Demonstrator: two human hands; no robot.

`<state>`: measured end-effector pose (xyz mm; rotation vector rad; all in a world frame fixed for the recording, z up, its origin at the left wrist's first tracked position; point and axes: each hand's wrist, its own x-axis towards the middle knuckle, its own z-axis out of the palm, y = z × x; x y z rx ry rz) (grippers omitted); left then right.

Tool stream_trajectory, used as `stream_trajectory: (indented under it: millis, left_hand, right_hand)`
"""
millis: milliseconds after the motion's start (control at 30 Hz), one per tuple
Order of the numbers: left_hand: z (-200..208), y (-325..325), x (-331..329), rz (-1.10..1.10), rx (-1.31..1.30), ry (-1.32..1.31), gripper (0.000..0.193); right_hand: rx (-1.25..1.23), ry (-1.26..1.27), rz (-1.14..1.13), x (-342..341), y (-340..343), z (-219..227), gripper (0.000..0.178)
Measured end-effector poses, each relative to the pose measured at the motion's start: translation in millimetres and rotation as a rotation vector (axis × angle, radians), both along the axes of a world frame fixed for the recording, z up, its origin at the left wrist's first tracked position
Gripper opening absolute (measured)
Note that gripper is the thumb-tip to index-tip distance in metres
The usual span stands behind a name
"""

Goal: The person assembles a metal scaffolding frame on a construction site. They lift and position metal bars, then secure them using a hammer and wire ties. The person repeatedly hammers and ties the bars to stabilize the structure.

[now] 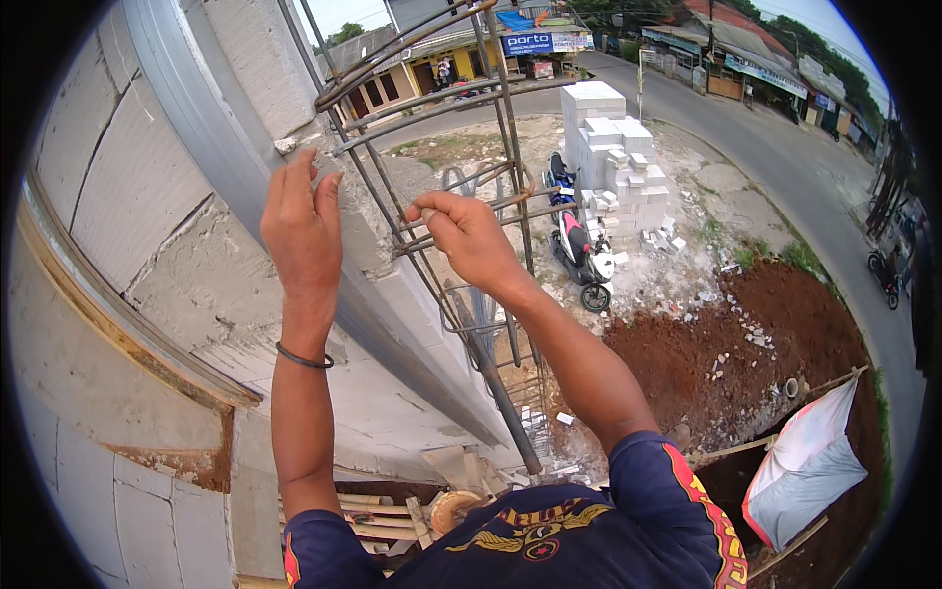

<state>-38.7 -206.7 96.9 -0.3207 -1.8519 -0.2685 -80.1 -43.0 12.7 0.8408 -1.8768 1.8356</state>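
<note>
My left hand (302, 221) is raised beside a grey metal channel (211, 108) on the block wall. Its fingers are slightly bent, the thumb stands apart, and nothing shows in it. To its right, my right hand (469, 240) is closed in a pinch at a cage of rusty steel rebar (432, 98). The fingertips are next to a crosswise stirrup bar; what they pinch, if anything, is too small to tell. The cage stands upright along the wall's edge, with several stirrups around its long bars.
The wall of light blocks (167, 245) fills the left. Far below are a stack of white blocks (599, 147), a parked scooter (581, 250), reddish soil (677, 363) and a hung sheet (805, 471). Bamboo poles (378, 520) lie underneath me. A road (765, 147) curves behind.
</note>
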Motion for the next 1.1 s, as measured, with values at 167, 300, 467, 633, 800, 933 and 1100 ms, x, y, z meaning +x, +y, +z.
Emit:
stream_trajectory:
  millis: [167,300,467,633,800,933,1100]
  left_hand:
    - [11,-2,-8,0.038,-0.069,0.072,0.033]
    - [19,0,-16,0.095,-0.14,0.066,0.035]
    - [22,7,-19,0.142,-0.144,0.05,0.036]
    - [24,10,-22,0.171,-0.131,0.065,0.036]
    - [27,4,-25,0.19,-0.189,0.061,0.034]
    - [28,3,-25,0.151,-0.199,0.086,0.029]
    - [28,3,-22,0.074,-0.209,0.088,0.025]
  right_hand:
    - [0.025,0.052,0.002,-9,4,-1,0.022]
    - [0.051,0.085,-0.061,-10,3,2,0.022]
    - [0.061,0.093,-0.096,-9,4,3,0.021]
    - [0.021,0.148,-0.121,-13,5,3,0.019]
    - [0.033,0.108,-0.108,-14,5,3,0.02]
    - [0.017,0.114,-0.097,-14,5,3,0.021]
    - [0.025,0.095,-0.098,-14,6,6,0.021]
